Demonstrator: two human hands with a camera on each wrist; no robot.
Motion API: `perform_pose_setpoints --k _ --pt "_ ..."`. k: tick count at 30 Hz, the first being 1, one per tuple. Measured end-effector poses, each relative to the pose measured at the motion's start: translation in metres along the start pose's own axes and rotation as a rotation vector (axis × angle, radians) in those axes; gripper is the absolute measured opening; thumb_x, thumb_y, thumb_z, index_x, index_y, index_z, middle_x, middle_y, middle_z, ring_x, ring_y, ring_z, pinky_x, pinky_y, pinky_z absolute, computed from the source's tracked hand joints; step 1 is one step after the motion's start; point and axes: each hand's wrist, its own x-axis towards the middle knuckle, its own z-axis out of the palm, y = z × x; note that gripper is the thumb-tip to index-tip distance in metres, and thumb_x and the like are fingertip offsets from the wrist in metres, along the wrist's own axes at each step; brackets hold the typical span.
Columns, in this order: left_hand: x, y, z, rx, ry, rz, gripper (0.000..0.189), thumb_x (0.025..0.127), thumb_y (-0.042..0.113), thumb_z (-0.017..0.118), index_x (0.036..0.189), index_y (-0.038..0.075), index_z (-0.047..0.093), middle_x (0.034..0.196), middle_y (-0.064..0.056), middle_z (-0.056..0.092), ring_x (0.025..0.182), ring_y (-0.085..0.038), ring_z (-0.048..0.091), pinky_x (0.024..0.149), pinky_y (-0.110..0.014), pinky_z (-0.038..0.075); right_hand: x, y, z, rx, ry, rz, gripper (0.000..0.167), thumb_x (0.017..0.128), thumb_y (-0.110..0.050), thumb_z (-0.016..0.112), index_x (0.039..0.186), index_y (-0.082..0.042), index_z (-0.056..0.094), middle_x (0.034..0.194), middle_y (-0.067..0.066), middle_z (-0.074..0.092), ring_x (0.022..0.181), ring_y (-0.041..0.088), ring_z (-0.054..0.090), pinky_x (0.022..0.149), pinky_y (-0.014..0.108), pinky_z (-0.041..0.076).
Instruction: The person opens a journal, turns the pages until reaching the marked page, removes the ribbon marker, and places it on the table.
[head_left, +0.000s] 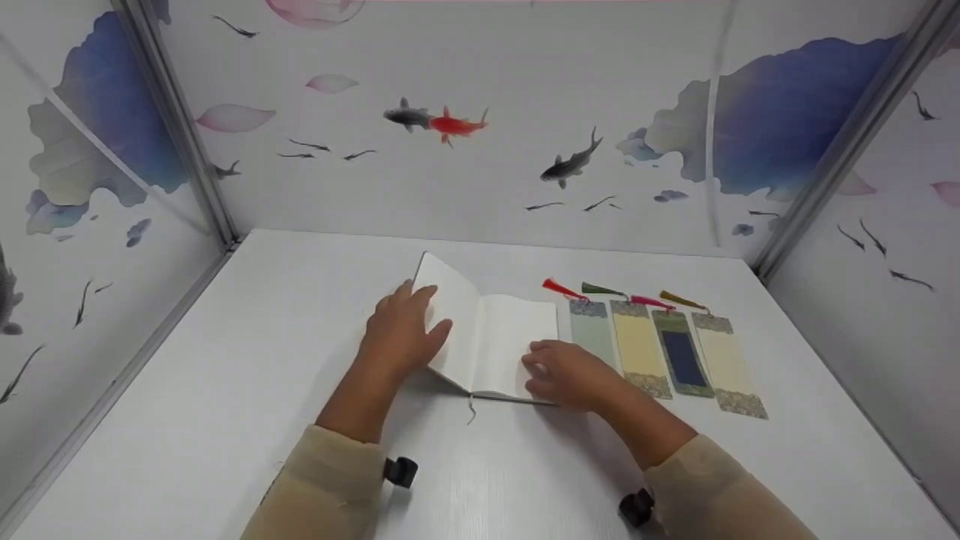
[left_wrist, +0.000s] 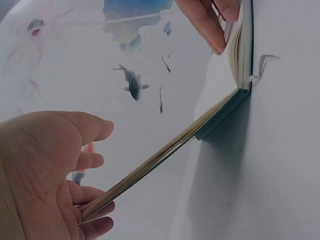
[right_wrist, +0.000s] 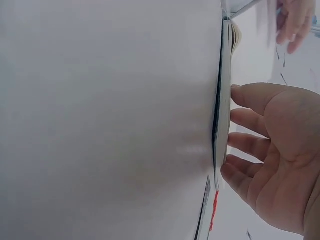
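Observation:
A notebook lies spread open with blank pages, its left half raised at an angle and its right half on the table. My left hand holds the outer edge of the raised half between its fingers, the thumb apart from the page. On the right-hand pages rest the fingertips of my right hand, near the lower outer corner. A thin ribbon marker hangs from the bottom of the spine. The dark green cover shows from below.
Right of the notebook lies a row of several tasselled bookmarks: a pale green one, a yellow one, a dark blue one and a cream one. Printed walls enclose the white table.

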Motion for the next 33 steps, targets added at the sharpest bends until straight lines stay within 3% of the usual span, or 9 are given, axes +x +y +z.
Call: perform_pose_setpoints --k 10,16,20,26,33 --pt "-0.007 0.017 0.000 -0.103 0.086 0.067 0.053 0.106 0.018 0.062 0.158 0.020 0.053 0.169 -0.009 0.046 0.158 -0.033 0.044 0.128 -0.051 0.040 0.000 0.004 0.002 0.050 0.007 0.014 0.045 0.102 -0.033 0.073 0.144 -0.019 0.069 0.162 0.005 0.056 0.156 0.030 0.048 0.128 0.052 0.040" --pt "-0.011 0.026 0.004 -0.189 0.131 0.179 0.052 0.103 0.011 0.062 0.155 0.018 0.056 0.164 -0.005 0.053 0.155 -0.027 0.050 0.126 -0.047 0.043 -0.002 0.003 -0.001 0.108 0.027 0.055 0.045 0.101 -0.034 0.074 0.144 -0.021 0.069 0.160 0.005 0.058 0.154 0.030 0.050 0.127 0.053 0.040" --pt "-0.015 0.033 0.005 -0.198 0.121 0.237 0.054 0.103 0.013 0.063 0.156 0.019 0.054 0.161 -0.003 0.057 0.150 -0.022 0.055 0.124 -0.043 0.046 -0.003 -0.004 -0.008 0.168 0.083 0.089 0.049 0.101 -0.039 0.074 0.148 -0.027 0.066 0.160 0.003 0.058 0.154 0.030 0.050 0.126 0.055 0.041" --pt "-0.020 0.038 0.008 -0.227 0.076 0.273 0.058 0.105 0.018 0.063 0.160 0.021 0.048 0.160 0.000 0.057 0.138 -0.019 0.064 0.118 -0.043 0.052 -0.008 -0.018 -0.027 0.196 0.236 0.012 0.053 0.104 -0.043 0.070 0.154 -0.030 0.059 0.163 0.000 0.055 0.155 0.027 0.049 0.125 0.057 0.042" --pt "-0.023 0.043 0.015 -0.268 0.040 0.283 0.064 0.106 0.026 0.065 0.165 0.024 0.040 0.158 0.003 0.059 0.132 -0.017 0.068 0.110 -0.045 0.058 -0.008 -0.033 -0.041 0.242 0.313 -0.044 0.060 0.106 -0.053 0.063 0.162 -0.041 0.046 0.173 -0.008 0.041 0.163 0.026 0.038 0.126 0.060 0.039"
